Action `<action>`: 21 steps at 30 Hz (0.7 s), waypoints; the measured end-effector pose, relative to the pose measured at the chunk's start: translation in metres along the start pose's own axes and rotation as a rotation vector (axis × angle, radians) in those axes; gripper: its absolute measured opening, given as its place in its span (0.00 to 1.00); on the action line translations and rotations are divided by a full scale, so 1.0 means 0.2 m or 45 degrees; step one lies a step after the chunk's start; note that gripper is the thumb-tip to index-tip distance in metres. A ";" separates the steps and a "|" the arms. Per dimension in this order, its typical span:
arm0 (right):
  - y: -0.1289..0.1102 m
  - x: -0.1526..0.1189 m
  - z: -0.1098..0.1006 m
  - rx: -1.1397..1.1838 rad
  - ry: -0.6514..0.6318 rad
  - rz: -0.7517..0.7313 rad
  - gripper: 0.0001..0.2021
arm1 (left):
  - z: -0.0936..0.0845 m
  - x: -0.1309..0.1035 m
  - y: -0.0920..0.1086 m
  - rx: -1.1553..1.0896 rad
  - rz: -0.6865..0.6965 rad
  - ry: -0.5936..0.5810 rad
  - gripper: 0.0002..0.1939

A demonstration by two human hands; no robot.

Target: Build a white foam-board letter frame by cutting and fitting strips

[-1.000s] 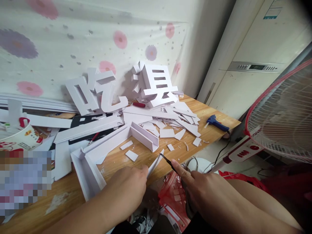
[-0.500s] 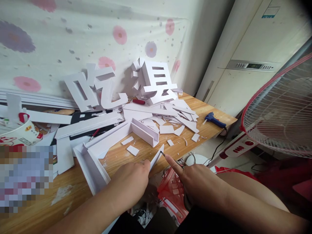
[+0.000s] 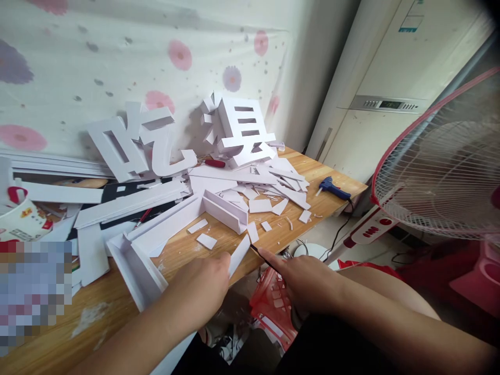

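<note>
My left hand point(image 3: 207, 281) is closed around a white foam-board strip point(image 3: 239, 256), whose free end points up and away from me over the table's front edge. In my right hand point(image 3: 304, 276) are dark-bladed scissors point(image 3: 267, 258); their tips are beside the end of the strip, and the handles are mostly hidden by the fingers. Just beyond the tips is a small white offcut point(image 3: 252, 232). Behind my left hand lies an angled white foam-board channel point(image 3: 177, 221) with raised walls.
White three-dimensional characters point(image 3: 246, 122) lean at the wall behind scattered scraps point(image 3: 260, 205). A blue glue gun point(image 3: 334, 188) lies at the table's right side. A fan point(image 3: 437, 166) stands right. A red plastic bag point(image 3: 269, 297) hangs below the edge; a paper cup point(image 3: 23, 221) is left.
The end of the strip has come off, and a small offcut now shows beyond the scissors. The scissor blades have closed together. The view has shifted slightly to the right.
</note>
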State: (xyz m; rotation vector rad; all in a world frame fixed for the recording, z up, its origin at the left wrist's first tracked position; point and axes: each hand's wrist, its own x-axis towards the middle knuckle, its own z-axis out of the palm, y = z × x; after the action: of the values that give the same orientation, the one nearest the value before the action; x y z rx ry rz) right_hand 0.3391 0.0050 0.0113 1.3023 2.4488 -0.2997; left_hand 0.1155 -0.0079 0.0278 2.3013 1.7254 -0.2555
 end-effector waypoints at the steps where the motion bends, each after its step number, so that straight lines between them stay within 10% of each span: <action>1: 0.03 -0.01 -0.02 0.045 0.008 -0.005 0.43 | -0.02 -0.01 -0.03 -0.041 0.004 0.017 0.12; 6: 0.26 0.00 -0.12 0.230 0.211 -0.030 0.43 | -0.26 -0.03 -0.29 -0.232 -0.153 0.276 0.19; 13: 0.50 0.37 -0.16 0.063 0.353 0.245 0.34 | -0.67 0.15 -0.74 -0.001 -0.341 0.527 0.23; 17: 0.43 0.49 -0.19 0.031 0.516 0.079 0.19 | -0.66 0.32 -0.79 0.409 -0.381 0.788 0.26; 21: 0.28 0.52 -0.19 0.098 0.494 -0.321 0.15 | -0.48 0.39 -0.60 0.348 -0.151 0.868 0.25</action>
State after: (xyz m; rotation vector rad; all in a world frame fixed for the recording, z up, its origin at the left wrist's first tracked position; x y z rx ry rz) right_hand 0.3236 0.1280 0.0042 1.1704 2.9644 -0.2216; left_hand 0.0211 0.1236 0.0857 2.6854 2.2561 0.3417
